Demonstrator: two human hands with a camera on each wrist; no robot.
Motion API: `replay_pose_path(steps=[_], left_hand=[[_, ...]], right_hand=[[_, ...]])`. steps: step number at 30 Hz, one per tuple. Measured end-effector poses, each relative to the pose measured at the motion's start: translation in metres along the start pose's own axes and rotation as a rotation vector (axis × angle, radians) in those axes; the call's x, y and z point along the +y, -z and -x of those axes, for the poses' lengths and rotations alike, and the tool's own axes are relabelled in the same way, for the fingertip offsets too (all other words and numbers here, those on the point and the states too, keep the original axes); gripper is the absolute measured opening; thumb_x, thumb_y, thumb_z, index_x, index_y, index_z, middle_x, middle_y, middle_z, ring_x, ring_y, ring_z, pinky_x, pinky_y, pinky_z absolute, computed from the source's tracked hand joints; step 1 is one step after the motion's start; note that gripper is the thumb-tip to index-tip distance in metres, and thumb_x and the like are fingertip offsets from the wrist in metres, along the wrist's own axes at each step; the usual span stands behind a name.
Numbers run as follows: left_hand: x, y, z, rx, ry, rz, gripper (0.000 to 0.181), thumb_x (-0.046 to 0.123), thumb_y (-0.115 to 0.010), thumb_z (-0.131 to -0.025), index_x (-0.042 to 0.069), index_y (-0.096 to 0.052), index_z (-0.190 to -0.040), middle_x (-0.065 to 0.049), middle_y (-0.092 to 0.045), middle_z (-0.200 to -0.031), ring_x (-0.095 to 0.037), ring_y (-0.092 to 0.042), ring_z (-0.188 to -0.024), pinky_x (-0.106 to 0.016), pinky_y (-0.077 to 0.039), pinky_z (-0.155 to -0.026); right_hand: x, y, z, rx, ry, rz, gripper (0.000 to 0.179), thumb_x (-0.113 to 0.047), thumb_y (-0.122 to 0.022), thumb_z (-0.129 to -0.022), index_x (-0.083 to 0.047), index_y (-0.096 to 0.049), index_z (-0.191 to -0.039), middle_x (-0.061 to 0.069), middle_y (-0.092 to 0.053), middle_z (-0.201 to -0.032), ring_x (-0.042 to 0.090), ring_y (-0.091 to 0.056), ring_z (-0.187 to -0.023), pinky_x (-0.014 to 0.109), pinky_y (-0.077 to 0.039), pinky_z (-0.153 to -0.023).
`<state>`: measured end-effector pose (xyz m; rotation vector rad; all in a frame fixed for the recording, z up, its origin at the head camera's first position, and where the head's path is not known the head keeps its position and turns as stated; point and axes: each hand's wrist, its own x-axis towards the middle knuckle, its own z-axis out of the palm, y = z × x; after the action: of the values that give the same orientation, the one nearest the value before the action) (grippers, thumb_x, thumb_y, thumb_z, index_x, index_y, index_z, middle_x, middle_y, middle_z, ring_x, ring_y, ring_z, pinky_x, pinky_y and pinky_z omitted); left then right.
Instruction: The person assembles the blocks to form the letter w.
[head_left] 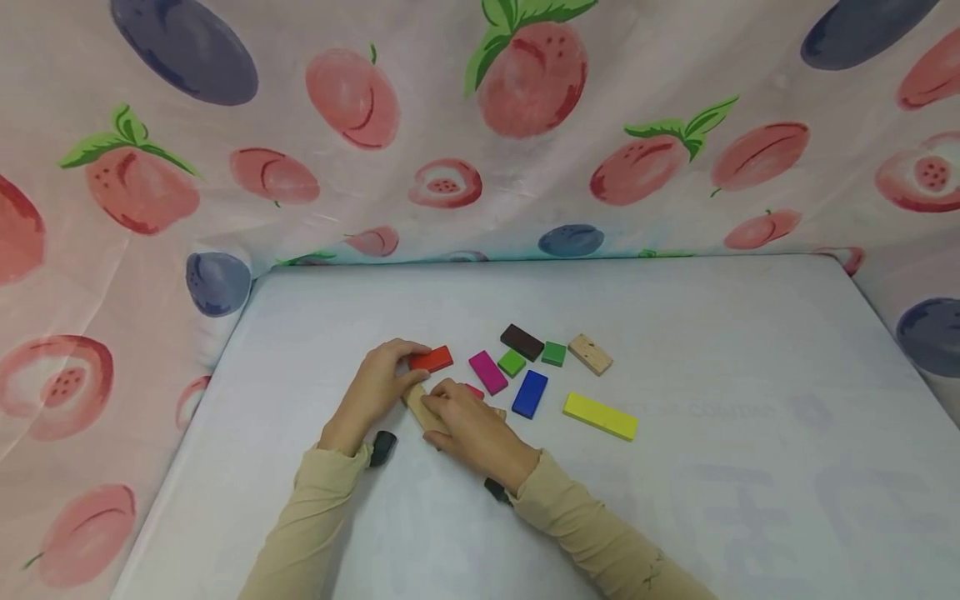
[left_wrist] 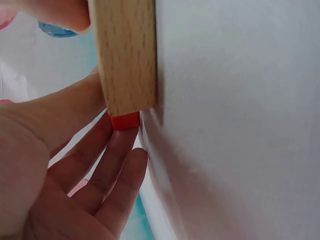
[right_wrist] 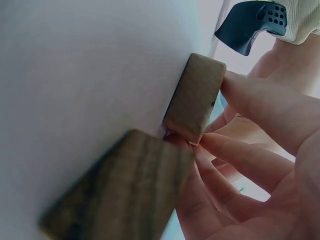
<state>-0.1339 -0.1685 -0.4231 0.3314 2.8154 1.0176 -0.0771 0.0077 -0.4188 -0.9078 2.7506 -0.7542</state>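
Observation:
In the head view my left hand (head_left: 378, 387) has its thumb and fingers about a red block (head_left: 435, 359), which lies flat on the white table. Just nearer to me, my right hand (head_left: 476, 429) pinches a plain wooden block (head_left: 420, 408) between thumb and fingers. This wooden block (right_wrist: 196, 97) shows its end and side in the right wrist view. Up close in the left wrist view, the wooden block (left_wrist: 127, 60) covers most of the red block (left_wrist: 125, 121). A pinkish-red piece (head_left: 473, 390) and another wooden piece (head_left: 500, 412) are partly hidden behind the right hand.
Right of the hands lie a magenta block (head_left: 488, 372), a dark brown block (head_left: 522, 342), two green blocks (head_left: 512, 362), a blue block (head_left: 530, 394), a wooden block (head_left: 590, 354) and a long yellow block (head_left: 600, 416). A fruit-printed cloth (head_left: 442, 100) hangs behind the table (head_left: 750, 500).

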Motion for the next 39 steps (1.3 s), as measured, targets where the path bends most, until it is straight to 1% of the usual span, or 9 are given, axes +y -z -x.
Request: replay_pose_path(steps=[4,9,14,23,30,34,39], left_hand=[[0.001,0.001,0.001,0.004,0.019,0.005,0.037,0.011,-0.076,-0.087,0.006,-0.068,-0.123,-0.014,-0.065,-0.128,-0.033,-0.056,-0.124,-0.05,-0.043,-0.109],[0.003,0.001,0.001,0.008,0.033,0.011,0.037,0.012,-0.076,-0.087,0.005,-0.068,-0.123,-0.014,-0.065,-0.127,-0.032,-0.057,-0.123,-0.05,-0.043,-0.108],[0.003,0.0,0.001,0.022,0.036,0.007,0.038,0.012,-0.077,-0.086,0.005,-0.069,-0.122,-0.014,-0.067,-0.124,-0.031,-0.059,-0.118,-0.049,-0.047,-0.104],[0.002,0.0,0.0,0.044,0.029,0.008,0.038,0.015,-0.079,-0.085,0.004,-0.07,-0.12,-0.013,-0.068,-0.121,-0.029,-0.062,-0.112,-0.046,-0.051,-0.098],[0.001,0.0,0.002,0.063,0.045,0.001,0.04,0.016,-0.081,-0.083,0.004,-0.07,-0.12,-0.013,-0.069,-0.12,-0.03,-0.064,-0.109,-0.047,-0.052,-0.097],[0.0,-0.001,0.002,0.076,0.048,-0.001,0.04,0.017,-0.081,-0.083,0.004,-0.07,-0.12,-0.012,-0.071,-0.116,-0.028,-0.066,-0.104,-0.046,-0.054,-0.093],[0.0,0.0,0.002,0.089,0.048,0.018,0.04,0.017,-0.082,-0.082,0.004,-0.07,-0.119,-0.011,-0.072,-0.11,-0.025,-0.066,-0.096,-0.043,-0.055,-0.087]], right_hand=[[-0.001,0.0,0.0,0.002,0.001,0.0,0.048,-0.019,-0.075,-0.09,-0.001,-0.062,-0.132,0.009,-0.058,-0.122,0.013,-0.058,-0.099,0.019,-0.055,-0.083],[-0.003,-0.002,0.0,0.006,-0.017,0.003,0.048,-0.019,-0.075,-0.089,0.0,-0.062,-0.132,0.01,-0.059,-0.121,0.014,-0.059,-0.098,0.018,-0.055,-0.081],[-0.006,-0.003,0.0,0.014,-0.033,0.015,0.046,-0.018,-0.076,-0.089,-0.001,-0.063,-0.129,0.01,-0.059,-0.119,0.015,-0.059,-0.097,0.018,-0.055,-0.079],[-0.008,-0.005,0.001,0.04,-0.058,0.005,0.042,-0.016,-0.075,-0.09,0.0,-0.064,-0.127,0.011,-0.059,-0.117,0.018,-0.058,-0.098,0.023,-0.055,-0.082],[-0.011,-0.007,0.001,0.07,-0.073,0.008,0.041,-0.016,-0.074,-0.091,0.003,-0.064,-0.125,0.014,-0.058,-0.118,0.02,-0.059,-0.098,0.024,-0.056,-0.08],[-0.012,-0.007,0.001,0.076,-0.084,0.016,0.042,-0.017,-0.074,-0.09,0.003,-0.064,-0.125,0.014,-0.059,-0.12,0.021,-0.06,-0.1,0.025,-0.057,-0.082],[-0.011,-0.006,0.001,0.068,-0.081,0.018,0.041,-0.018,-0.075,-0.09,0.003,-0.065,-0.124,0.014,-0.058,-0.12,0.02,-0.059,-0.099,0.023,-0.057,-0.08]])
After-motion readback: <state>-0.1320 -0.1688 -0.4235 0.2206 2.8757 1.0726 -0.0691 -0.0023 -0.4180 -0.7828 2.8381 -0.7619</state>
